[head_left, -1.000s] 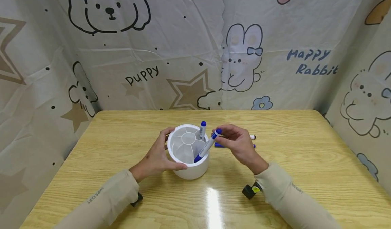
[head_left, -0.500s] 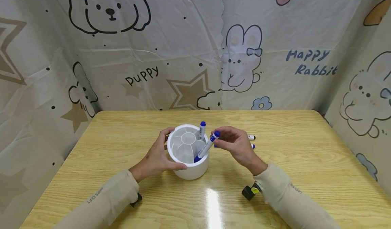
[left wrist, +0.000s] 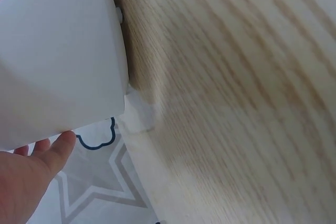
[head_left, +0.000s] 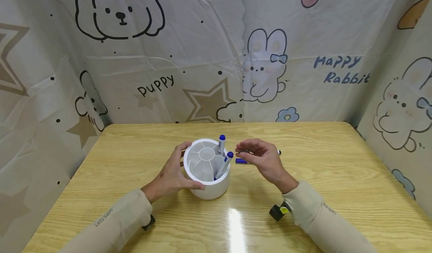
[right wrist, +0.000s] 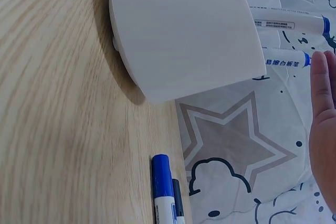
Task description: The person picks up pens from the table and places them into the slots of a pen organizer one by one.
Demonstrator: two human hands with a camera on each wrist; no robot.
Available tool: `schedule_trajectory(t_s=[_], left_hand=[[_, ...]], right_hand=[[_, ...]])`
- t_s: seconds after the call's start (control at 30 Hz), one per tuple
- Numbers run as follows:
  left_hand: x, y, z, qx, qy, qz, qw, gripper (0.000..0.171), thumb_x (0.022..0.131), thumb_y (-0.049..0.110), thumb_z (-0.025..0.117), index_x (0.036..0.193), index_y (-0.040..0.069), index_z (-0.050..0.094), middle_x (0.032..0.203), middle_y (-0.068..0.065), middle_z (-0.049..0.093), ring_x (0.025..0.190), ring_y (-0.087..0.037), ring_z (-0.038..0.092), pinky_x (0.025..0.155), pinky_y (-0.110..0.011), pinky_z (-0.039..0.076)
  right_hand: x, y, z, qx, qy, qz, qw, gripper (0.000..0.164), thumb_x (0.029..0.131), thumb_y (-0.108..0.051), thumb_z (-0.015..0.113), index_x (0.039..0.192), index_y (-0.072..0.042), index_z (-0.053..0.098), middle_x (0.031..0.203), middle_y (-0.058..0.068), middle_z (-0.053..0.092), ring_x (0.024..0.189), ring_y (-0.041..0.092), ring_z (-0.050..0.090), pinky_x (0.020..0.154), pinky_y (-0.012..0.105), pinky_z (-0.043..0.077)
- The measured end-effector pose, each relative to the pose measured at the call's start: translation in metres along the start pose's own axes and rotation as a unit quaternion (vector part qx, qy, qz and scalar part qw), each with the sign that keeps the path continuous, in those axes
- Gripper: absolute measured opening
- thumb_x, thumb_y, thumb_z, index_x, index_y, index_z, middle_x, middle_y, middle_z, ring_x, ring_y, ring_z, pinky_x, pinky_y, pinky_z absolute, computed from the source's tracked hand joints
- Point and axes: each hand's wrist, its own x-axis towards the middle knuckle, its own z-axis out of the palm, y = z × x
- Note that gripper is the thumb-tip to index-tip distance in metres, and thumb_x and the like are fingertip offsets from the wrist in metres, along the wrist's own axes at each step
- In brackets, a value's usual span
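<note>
A round white pen organizer with wedge-shaped compartments stands on the table. My left hand grips its left side, thumb over the front and fingers round the back. Two blue-capped whiteboard markers stand in its right-hand compartments: the rear marker is nearly upright, the front marker leans right against the rim. Just right of them my right hand is held in the air, fingers extended and thumb apart, holding nothing. In the right wrist view its fingertips overlap a marker's capped end.
Behind the right hand lie a blue-capped marker and a black-capped marker, partly hidden; the right wrist view shows the blue cap beside the dark one. A printed curtain hangs behind the wooden table.
The front marker, earlier pinched in my right hand, has been let go and sits lower in the organizer. The right hand's fingers have parted from it. My left hand keeps its grip.
</note>
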Motion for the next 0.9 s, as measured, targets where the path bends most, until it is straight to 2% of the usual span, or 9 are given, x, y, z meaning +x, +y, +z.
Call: schedule_trajectory(t_s=[0.27,0.53,0.7,0.9], left_hand=[[-0.002,-0.001,-0.002,0.011,-0.009,0.007,0.9999,0.123,0.058,0.022,0.099,0.152,0.0,0.023,0.145,-0.015,0.039,0.131,-0.033,0.044,0.102,-0.049,0.049],[-0.002,-0.002,-0.004,-0.003,-0.009,0.003,1.0,0.12,0.06,0.019,0.098,0.151,0.002,0.024,0.148,-0.016,0.038,0.135,-0.037,0.041,0.103,-0.052,0.047],[-0.002,-0.002,-0.004,-0.014,-0.011,0.003,0.9998,0.118,0.06,0.018,0.098,0.15,0.001,0.024,0.149,-0.016,0.037,0.136,-0.039,0.04,0.103,-0.054,0.046],[-0.001,-0.002,-0.005,-0.025,-0.01,0.009,0.9996,0.114,0.06,0.015,0.098,0.148,0.003,0.026,0.148,-0.015,0.038,0.135,-0.037,0.041,0.105,-0.05,0.046]], right_hand=[[-0.004,0.0,-0.012,-0.018,0.02,-0.006,1.0,0.026,0.091,0.006,0.067,0.11,-0.011,0.071,0.107,0.001,0.072,0.097,0.015,0.071,0.085,0.032,0.058],[-0.008,0.001,-0.024,0.024,0.022,-0.021,0.999,0.028,0.093,0.01,0.063,0.111,-0.01,0.071,0.107,0.004,0.072,0.098,0.016,0.07,0.085,0.032,0.058],[-0.011,0.002,-0.03,0.024,0.024,-0.024,0.999,0.028,0.093,0.01,0.063,0.112,-0.009,0.071,0.107,0.004,0.072,0.099,0.015,0.07,0.085,0.032,0.058],[-0.012,0.001,-0.036,0.035,0.025,-0.03,0.999,0.029,0.093,0.013,0.06,0.112,-0.006,0.071,0.107,0.005,0.072,0.098,0.015,0.07,0.086,0.032,0.058]])
